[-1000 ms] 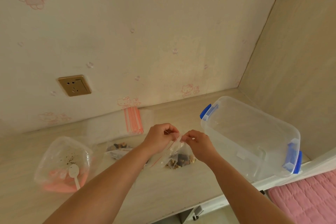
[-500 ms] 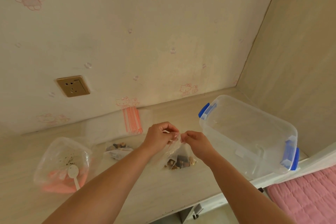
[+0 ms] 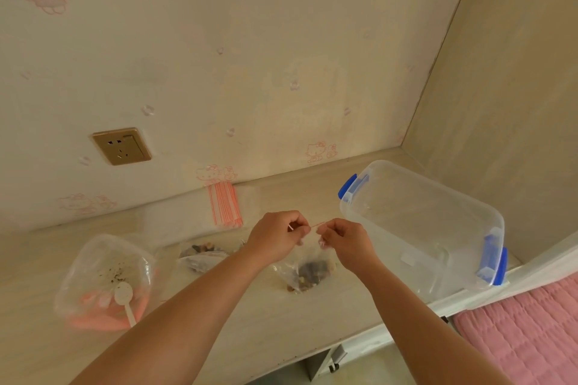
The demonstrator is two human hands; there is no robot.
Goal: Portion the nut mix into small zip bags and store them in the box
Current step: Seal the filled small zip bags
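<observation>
A small zip bag with dark nut mix in its bottom hangs over the desk. My left hand and my right hand each pinch its red zip strip at the top, close together. Another small filled bag lies on the desk to the left. The big nut mix bag, almost empty, stands at the far left with a white spoon inside. The clear box with blue latches stands open at the right.
A stack of empty zip bags with red strips lies against the wall. A wall socket sits above the desk at the left. The desk's front edge runs below my arms, with a pink quilt at lower right.
My hands have drawn slightly apart along the bag's top, and the red zip strip now shows between them. The bag hangs a little lower.
</observation>
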